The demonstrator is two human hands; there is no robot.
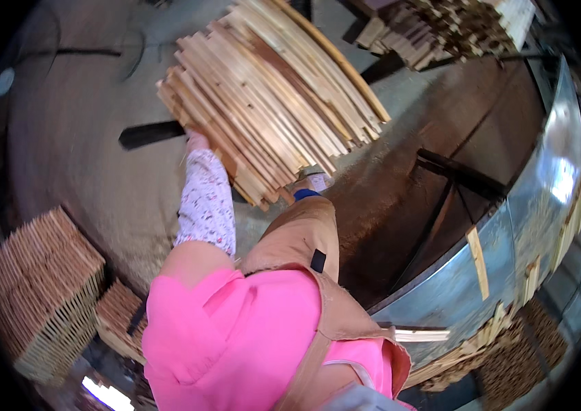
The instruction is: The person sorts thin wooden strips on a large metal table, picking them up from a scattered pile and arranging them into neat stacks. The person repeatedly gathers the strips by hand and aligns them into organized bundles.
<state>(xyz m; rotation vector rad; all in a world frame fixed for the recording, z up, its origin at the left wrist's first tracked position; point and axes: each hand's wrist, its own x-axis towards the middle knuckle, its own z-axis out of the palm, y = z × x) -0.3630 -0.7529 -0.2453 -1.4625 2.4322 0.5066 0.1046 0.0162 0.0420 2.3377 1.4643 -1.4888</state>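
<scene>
A broad row of pale wooden strips, laid side by side, fills the upper middle of the view. My left hand is at its near left edge, gripping the outermost strips; the fingers are mostly hidden by the wood. A white patterned sleeve covers my left forearm, below a pink shirt sleeve. My right hand does not show. Below the strips are my brown-clad leg and a blue band.
Stacked wooden strips stand at lower left, with another bundle at upper right. A curved sheet-metal panel rises on the right, with loose wood pieces along it. A dark metal bar sticks out left of my hand.
</scene>
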